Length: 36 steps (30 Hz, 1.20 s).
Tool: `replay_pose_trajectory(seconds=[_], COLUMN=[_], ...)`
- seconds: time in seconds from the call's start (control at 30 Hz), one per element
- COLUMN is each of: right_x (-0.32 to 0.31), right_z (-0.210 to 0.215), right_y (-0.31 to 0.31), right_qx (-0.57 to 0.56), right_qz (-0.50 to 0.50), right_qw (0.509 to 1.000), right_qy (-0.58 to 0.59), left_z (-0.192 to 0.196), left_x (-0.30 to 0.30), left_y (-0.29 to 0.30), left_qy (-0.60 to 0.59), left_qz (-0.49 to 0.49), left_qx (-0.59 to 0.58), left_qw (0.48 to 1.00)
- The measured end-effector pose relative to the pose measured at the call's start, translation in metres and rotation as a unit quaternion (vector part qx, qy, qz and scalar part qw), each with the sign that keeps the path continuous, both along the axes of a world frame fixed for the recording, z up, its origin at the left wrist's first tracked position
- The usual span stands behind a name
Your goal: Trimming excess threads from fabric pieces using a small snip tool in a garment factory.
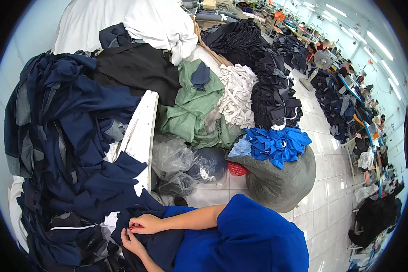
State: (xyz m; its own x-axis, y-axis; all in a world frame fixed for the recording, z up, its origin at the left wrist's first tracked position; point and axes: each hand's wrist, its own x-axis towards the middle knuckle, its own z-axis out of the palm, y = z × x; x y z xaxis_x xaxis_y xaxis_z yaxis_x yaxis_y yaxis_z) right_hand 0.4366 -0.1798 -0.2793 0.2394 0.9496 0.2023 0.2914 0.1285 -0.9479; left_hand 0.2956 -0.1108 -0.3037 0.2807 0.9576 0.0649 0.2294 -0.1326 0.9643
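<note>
Head view. Lying heaped across the white desk (140, 131): navy fabric pieces (72, 149), soft, matte, cut in irregular strips and panels, draping over the desk edge. Resting further back: a black cloth (140, 68), a large white bundle (136, 20), a crumpled green fabric (192, 109) and a pile of white strips (238, 93). Sitting beside the desk on the tiled floor (322, 213): clear plastic bags (172, 156), wrinkled and glossy, and a rounded grey sack (281, 177) topped with bright blue scraps (279, 143).

Right hand (146, 223) reaching across from a blue sleeve (254, 235), palm down, forearm nearly level, fingers pressed together and pinching a small red tool (135, 226) against the navy cloth. Left hand (132, 242) coming up from the lower edge, wrist bent, fingers pinching the edge of a navy fabric piece (161, 247) directly below the right hand. Both hands almost touching, working at the near desk edge. Exact kind of red tool: cannot tell, mostly hidden.
</note>
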Motion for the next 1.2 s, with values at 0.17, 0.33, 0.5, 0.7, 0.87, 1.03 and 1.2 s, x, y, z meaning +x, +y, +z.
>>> replay_pose_trajectory(seconds=[0.17,0.33,0.5,0.7,0.87,1.03,1.2], right_x=[0.0001,0.0008,-0.0005,-0.0006,-0.0002,-0.0011,-0.0019], right_z=[-0.0014,0.0009,-0.0017,-0.003,-0.0006,-0.0021,-0.0028], right_y=[-0.0011,-0.0024,-0.0019,-0.0013,-0.0019,-0.0015,-0.0014], right_qx=[0.016,0.027,0.031,0.042,0.026,0.034,0.034], right_qz=[-0.005,-0.005,-0.011,-0.016,-0.012,-0.015,-0.015], right_qw=[1.0,1.0,0.999,0.999,0.999,0.999,0.999], right_qy=[-0.008,-0.01,-0.012,-0.015,-0.015,-0.01,-0.013], left_z=[0.0023,0.0031,0.002,0.0016,0.0043,0.0027,0.0005], left_x=[0.0023,0.002,0.0018,0.0019,0.0029,0.0013,0.0001], left_y=[-0.0017,-0.0019,-0.0016,-0.0012,-0.0026,-0.0017,-0.0008], left_qy=[0.006,0.003,0.007,0.006,0.004,0.011,0.011], left_qz=[0.007,0.001,0.001,-0.001,0.003,-0.002,0.0], left_qx=[0.016,0.011,0.013,0.013,0.012,0.016,0.013], left_qw=[1.0,1.0,1.0,1.0,1.0,1.0,1.0])
